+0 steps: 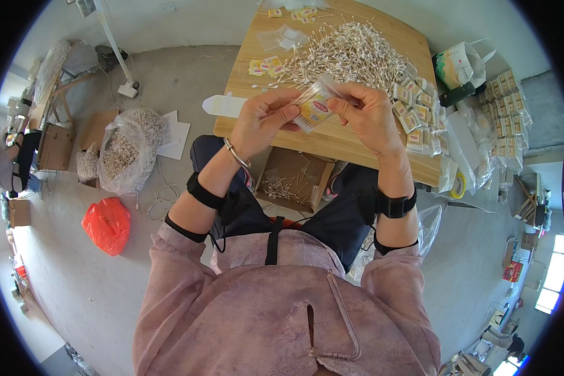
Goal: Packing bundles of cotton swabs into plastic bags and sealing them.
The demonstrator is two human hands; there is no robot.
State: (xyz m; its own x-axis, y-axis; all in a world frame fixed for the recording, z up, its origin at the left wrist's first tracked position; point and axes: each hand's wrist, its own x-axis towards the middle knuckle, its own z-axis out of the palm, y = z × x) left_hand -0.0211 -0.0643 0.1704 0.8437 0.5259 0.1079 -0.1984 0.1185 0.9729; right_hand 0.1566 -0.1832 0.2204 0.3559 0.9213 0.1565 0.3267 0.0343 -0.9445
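One cotton-swab packet (314, 110) is pinched by the left hand (262, 120) and right hand (368, 114), nearside of the cotton-swab pile (357, 55).

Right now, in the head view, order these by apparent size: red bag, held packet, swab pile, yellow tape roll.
1. Swab pile
2. Red bag
3. Held packet, nearer the camera, so its real rank is unsure
4. Yellow tape roll
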